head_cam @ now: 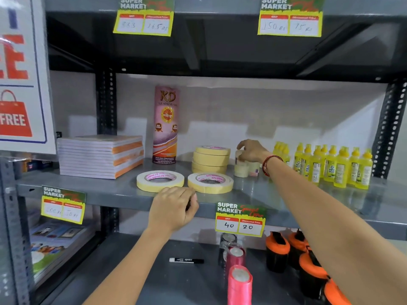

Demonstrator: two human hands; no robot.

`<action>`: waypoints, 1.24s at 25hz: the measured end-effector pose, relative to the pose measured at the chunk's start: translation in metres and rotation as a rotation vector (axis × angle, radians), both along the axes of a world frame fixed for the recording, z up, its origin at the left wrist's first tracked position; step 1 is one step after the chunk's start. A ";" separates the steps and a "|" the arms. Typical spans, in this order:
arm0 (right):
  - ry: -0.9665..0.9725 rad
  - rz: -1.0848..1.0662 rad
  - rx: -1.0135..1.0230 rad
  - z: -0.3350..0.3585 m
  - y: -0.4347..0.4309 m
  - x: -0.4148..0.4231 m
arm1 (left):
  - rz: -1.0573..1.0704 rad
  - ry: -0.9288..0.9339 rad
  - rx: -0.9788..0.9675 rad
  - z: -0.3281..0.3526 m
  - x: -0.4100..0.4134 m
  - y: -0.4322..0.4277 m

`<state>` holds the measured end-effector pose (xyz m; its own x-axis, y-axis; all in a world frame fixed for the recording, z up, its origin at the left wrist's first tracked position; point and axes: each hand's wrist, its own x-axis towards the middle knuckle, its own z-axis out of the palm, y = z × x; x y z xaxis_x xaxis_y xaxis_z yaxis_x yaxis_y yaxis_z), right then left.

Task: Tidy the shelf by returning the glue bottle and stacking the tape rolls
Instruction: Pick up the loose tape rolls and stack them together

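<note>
Two wide yellow tape rolls lie flat at the shelf front, one on the left [160, 180] and one on the right [210, 182]. Behind them stands a stack of yellow tape rolls [211, 159]. Small clear tape rolls [244, 168] are piled to the right of the stack. My right hand [253, 150] reaches in and grips the top clear roll. My left hand [174, 206] rests curled at the shelf's front edge, just below the left flat roll, holding nothing I can see. Yellow glue bottles [330, 166] stand in rows at the right.
A tall pink KD tape tube [165, 124] stands behind the flat rolls. Stacked notebooks [100, 156] fill the shelf's left. Price tags hang on the grey shelf edge [123, 195]. Below lie a marker [186, 260], ribbon spools [239, 280] and orange-black items [308, 267].
</note>
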<state>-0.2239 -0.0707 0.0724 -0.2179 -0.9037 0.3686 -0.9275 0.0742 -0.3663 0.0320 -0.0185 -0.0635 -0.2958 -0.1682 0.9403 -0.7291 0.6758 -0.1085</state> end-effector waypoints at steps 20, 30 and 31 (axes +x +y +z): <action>0.209 -0.089 -0.152 -0.023 -0.018 -0.006 | 0.000 -0.008 0.022 -0.001 0.001 0.001; 0.200 -0.049 -0.125 -0.025 -0.016 -0.005 | 0.003 -0.005 0.018 0.000 0.002 0.000; 0.217 -0.035 -0.185 -0.024 -0.013 -0.001 | 0.003 -0.005 0.019 -0.001 0.002 0.001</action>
